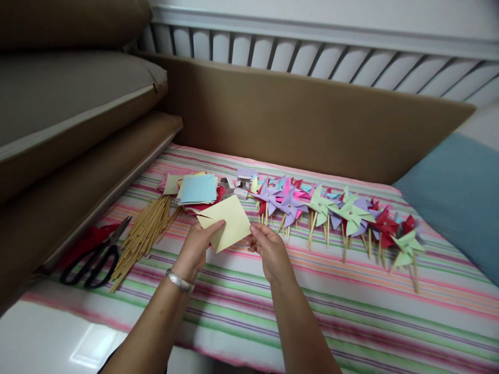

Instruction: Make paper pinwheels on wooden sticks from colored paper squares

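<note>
A pale yellow square of paper [230,221] with slits cut in from its corners is held between both hands above the striped cloth. My left hand [199,241], with a silver bangle at the wrist, pinches its left side, thumb on top. At the right corner, the thumb and fingers of my right hand [267,246] grip the sheet. Just behind lies a stack of coloured paper squares [198,188], light blue on top. Small grey-white boxes [240,193] stand beside the stack. A bundle of thin wooden sticks [142,239] rests to the left of my left hand.
Rows of paper pinwheels on sticks [351,210] spread over the striped cloth [351,301] at right. Black-handled scissors [97,259] lie far left by red paper [83,244]. Brown cushions [78,150] are piled at left; a brown panel [304,119] stands behind, a blue cushion [452,192] at right.
</note>
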Available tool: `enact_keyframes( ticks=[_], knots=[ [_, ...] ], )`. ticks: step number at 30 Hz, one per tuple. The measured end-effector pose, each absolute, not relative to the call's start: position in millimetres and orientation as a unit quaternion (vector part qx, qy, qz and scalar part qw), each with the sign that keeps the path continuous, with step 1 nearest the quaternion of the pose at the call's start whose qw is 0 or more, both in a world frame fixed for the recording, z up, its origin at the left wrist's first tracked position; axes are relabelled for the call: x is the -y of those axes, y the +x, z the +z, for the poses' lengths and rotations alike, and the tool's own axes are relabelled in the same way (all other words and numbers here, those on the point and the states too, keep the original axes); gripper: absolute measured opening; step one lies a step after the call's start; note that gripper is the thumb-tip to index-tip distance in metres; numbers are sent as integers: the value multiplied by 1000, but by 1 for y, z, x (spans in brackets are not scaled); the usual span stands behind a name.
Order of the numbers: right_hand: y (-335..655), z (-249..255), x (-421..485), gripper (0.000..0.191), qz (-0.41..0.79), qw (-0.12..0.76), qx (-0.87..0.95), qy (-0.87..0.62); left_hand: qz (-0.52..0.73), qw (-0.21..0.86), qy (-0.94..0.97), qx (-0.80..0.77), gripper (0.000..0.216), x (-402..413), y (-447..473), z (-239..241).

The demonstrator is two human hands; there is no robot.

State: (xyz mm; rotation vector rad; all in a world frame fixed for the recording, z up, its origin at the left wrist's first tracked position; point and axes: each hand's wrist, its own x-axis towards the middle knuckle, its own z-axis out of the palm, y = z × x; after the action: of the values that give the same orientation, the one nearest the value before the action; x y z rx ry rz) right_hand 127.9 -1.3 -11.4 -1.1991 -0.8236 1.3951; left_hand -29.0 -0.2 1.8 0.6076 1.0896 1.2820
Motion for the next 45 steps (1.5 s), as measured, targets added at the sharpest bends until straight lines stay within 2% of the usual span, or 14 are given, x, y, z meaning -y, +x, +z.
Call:
enact_keyframes(
  ticks=[9,11,14,17,19,34,40,45],
  knots=[
    [128,-9,1,24,554,553,367,-502,571,678,159,-436,37,-3,-32,4],
    [128,-8,3,21,498,563,392,-530,574,676,148,-438,35,-3,-32,5],
    [126,-4,8,15,347,585,462,-570,582,671,139,-438,37,-3,-31,5],
    [118,0,16,12,206,591,566,-537,595,665,126,-433,36,-4,-30,5],
    [110,0,21,12,167,576,619,-507,603,663,116,-429,33,-4,-30,5],
    [90,-17,25,29,86,464,754,-458,611,675,109,-399,25,-4,-29,1],
    [89,-16,26,20,82,464,755,-455,606,680,119,-395,30,-2,-27,0],
    [92,-7,26,12,147,467,729,-478,606,645,178,-430,37,1,-22,0]
  ],
)
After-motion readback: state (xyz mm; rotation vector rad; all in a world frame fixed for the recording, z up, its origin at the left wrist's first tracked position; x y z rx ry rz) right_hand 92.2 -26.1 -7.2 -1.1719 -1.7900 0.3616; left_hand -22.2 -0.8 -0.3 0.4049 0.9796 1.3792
